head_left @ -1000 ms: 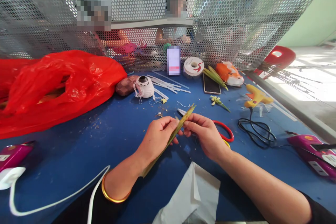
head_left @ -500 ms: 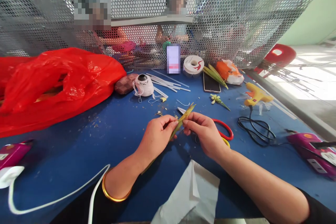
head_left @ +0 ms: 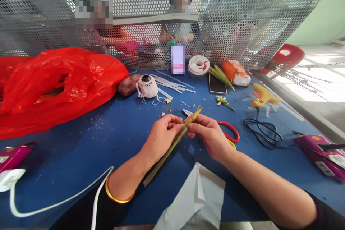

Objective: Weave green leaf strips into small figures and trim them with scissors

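So both hands are busy with one thing: a long, flat yellow-green plant strip (head_left: 168, 152). The left hand (head_left: 167, 129) has thumb and fingertips closed on it from one side, and the right hand (head_left: 207, 129) has its thumb and finger nipped together at the other edge, right opposite. Neither is spread at all. Gripping from both sides near the upper end probably makes for finer control there; the rest slants down past the left wrist toward the person. Can't tell if the curled fingers underneath are doing anything.

The scissors with red and yellow loop handles (head_left: 237, 134) lie behind the right hand, tips poking out past the fingers, handles off to its right, so presumably parked there for a quick grab. The creased whitish sheet (head_left: 198, 196) sits nearer the body than either hand, out of the fingers' way.

Past the fingertips on the blue bench (head_left: 121, 125) there's a cone of white thread (head_left: 148, 89) ahead of the left hand, and a small pale yellow-green flower-like piece (head_left: 222, 100) beyond the right. Farther out to the right is the yellow glue gun (head_left: 264, 97), off to the side, which likely spares the hands its nozzle. Straight ahead, a lit phone (head_left: 178, 59) stands upright, screen toward the person, probably for viewing.
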The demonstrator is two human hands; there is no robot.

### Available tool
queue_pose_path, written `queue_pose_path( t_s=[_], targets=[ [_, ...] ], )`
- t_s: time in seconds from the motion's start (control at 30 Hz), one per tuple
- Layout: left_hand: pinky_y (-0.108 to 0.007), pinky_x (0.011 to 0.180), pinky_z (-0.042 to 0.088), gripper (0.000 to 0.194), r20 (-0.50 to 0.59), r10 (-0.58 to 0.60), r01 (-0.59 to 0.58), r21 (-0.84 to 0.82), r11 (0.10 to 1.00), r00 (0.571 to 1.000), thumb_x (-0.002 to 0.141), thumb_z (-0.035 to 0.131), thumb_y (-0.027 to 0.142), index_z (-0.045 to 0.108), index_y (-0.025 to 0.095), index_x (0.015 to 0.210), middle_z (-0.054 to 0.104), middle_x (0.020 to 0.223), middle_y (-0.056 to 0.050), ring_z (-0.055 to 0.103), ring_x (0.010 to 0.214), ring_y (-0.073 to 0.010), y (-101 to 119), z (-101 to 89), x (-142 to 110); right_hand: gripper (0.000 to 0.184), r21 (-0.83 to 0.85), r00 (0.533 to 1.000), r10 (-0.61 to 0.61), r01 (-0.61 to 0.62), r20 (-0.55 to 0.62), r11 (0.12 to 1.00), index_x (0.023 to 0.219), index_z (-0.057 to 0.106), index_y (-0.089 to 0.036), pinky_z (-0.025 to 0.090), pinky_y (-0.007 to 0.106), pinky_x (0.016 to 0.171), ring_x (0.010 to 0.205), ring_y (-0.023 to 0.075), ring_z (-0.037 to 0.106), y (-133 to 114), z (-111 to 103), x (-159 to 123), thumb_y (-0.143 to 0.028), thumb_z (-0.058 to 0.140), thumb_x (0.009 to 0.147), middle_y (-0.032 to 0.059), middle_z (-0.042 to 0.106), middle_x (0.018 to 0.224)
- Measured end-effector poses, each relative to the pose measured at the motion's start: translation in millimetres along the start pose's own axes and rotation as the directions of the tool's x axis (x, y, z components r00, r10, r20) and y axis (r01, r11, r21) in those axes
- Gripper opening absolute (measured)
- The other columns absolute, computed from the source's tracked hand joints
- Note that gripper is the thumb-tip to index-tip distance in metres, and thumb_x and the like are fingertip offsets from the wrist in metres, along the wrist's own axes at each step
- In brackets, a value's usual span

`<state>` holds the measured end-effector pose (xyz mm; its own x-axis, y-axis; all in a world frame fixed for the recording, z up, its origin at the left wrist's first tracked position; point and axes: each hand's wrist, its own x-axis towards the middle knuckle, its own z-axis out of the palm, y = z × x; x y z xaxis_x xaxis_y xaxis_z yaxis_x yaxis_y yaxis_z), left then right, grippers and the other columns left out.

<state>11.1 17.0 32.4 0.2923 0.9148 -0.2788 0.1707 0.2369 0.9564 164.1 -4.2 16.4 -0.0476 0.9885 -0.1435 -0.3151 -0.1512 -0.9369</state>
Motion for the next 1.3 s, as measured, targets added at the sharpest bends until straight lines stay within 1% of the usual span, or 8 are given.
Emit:
queue_pose_path(
  t_s=[0.2, 0.4, 0.53, 0.67, 0.83, 1.17, 1.23, 1.3],
  targets=[
    [-0.022, 0.064, 0.044, 0.011, 0.047, 0.139, -0.143, 0.107, 0.984, 0.989, 0.077, 0.068, 0.026, 0.065, 0.017, 0.082, 0.067, 0.075, 0.000, 0.057, 0.067, -0.0114, -0.5, 1.2, -0.3, 0.018, -0.017, 0.999, 0.000, -0.001, -0.047, 1.000, 0.072, 0.069, -0.017, 0.038, 0.023, 0.055, 0.055, 0.0096, 0.050, 0.5, 0.8, 0.5, -0.033, 0.076, 0.068, -0.0018, 0.060, 0.060],
    [-0.020, 0.052, 0.042, 0.016, -0.007, -0.017, 0.016, -0.032, 0.999, 1.000, 0.076, 0.068, 0.032, 0.064, 0.017, 0.078, 0.061, 0.068, 0.002, 0.051, 0.056, -0.0085, 0.3, -1.7, 0.2, 0.021, 0.006, 0.999, 0.031, -0.031, -0.008, 1.000, 0.080, 0.073, -0.016, 0.040, 0.023, 0.057, 0.058, 0.0095, 0.052, -0.4, -0.5, 0.9, -0.033, 0.078, 0.067, 0.0005, 0.065, 0.071],
    [-0.018, 0.050, 0.039, 0.017, 0.006, -0.057, 0.057, -0.074, 0.996, 0.998, 0.076, 0.069, 0.032, 0.065, 0.016, 0.081, 0.061, 0.068, 0.002, 0.049, 0.055, -0.0074, -0.4, -1.9, 1.4, 0.018, 0.016, 0.999, 0.030, -0.030, -0.020, 0.999, 0.076, 0.072, -0.016, 0.040, 0.022, 0.056, 0.057, 0.0087, 0.052, -0.3, -0.4, 1.0, -0.030, 0.078, 0.067, 0.0001, 0.065, 0.069],
    [-0.019, 0.053, 0.041, 0.017, 0.018, 0.058, -0.058, 0.019, 0.998, 0.998, 0.074, 0.071, 0.027, 0.065, 0.016, 0.085, 0.064, 0.070, 0.002, 0.053, 0.059, -0.0087, -0.2, 1.9, 1.2, 0.016, 0.048, 0.999, 0.026, -0.025, -0.031, 0.999, 0.073, 0.070, -0.017, 0.041, 0.022, 0.055, 0.055, 0.0083, 0.053, 1.5, 1.1, 0.2, -0.029, 0.077, 0.066, -0.0011, 0.064, 0.066],
    [-0.020, 0.054, 0.040, 0.012, -0.009, 0.174, -0.172, 0.127, 0.977, 0.985, 0.078, 0.068, 0.028, 0.063, 0.017, 0.076, 0.062, 0.066, 0.004, 0.050, 0.055, -0.0081, -0.2, 2.6, 0.4, 0.019, 0.055, 0.999, 0.026, -0.023, -0.044, 0.998, 0.071, 0.068, -0.016, 0.042, 0.022, 0.055, 0.054, 0.0082, 0.053, 3.7, 2.2, 0.1, -0.030, 0.079, 0.065, -0.0019, 0.063, 0.064],
    [-0.020, 0.054, 0.045, 0.014, -0.024, 0.053, -0.051, 0.055, 0.997, 0.998, 0.082, 0.062, 0.030, 0.065, 0.017, 0.086, 0.065, 0.067, 0.001, 0.058, 0.056, -0.0100, -2.1, -1.5, 4.7, 0.022, 0.062, 0.994, 0.066, -0.061, -0.082, 0.996, 0.072, 0.068, -0.016, 0.042, 0.020, 0.054, 0.053, 0.0075, 0.055, 2.7, 1.7, 0.9, -0.031, 0.081, 0.063, -0.0015, 0.064, 0.065],
    [-0.021, 0.053, 0.046, 0.014, -0.026, 0.094, -0.092, 0.079, 0.993, 0.995, 0.081, 0.063, 0.028, 0.062, 0.019, 0.091, 0.066, 0.067, 0.002, 0.060, 0.054, -0.0111, -3.7, -0.9, 5.0, 0.021, 0.079, 0.994, 0.074, -0.068, -0.078, 0.995, 0.070, 0.067, -0.016, 0.042, 0.020, 0.054, 0.052, 0.0073, 0.054, 2.7, 2.0, 0.8, -0.030, 0.080, 0.062, -0.0017, 0.064, 0.064],
    [-0.022, 0.055, 0.047, 0.010, -0.041, 0.227, -0.212, 0.228, 0.950, 0.973, 0.080, 0.062, 0.026, 0.062, 0.020, 0.089, 0.069, 0.070, 0.002, 0.062, 0.056, -0.0121, -6.4, -0.8, 3.9, 0.021, 0.086, 0.994, 0.075, -0.068, -0.080, 0.994, 0.068, 0.067, -0.016, 0.042, 0.021, 0.053, 0.051, 0.0075, 0.053, 2.9, 2.2, 0.7, -0.030, 0.081, 0.061, -0.0019, 0.063, 0.062]
  ],
)
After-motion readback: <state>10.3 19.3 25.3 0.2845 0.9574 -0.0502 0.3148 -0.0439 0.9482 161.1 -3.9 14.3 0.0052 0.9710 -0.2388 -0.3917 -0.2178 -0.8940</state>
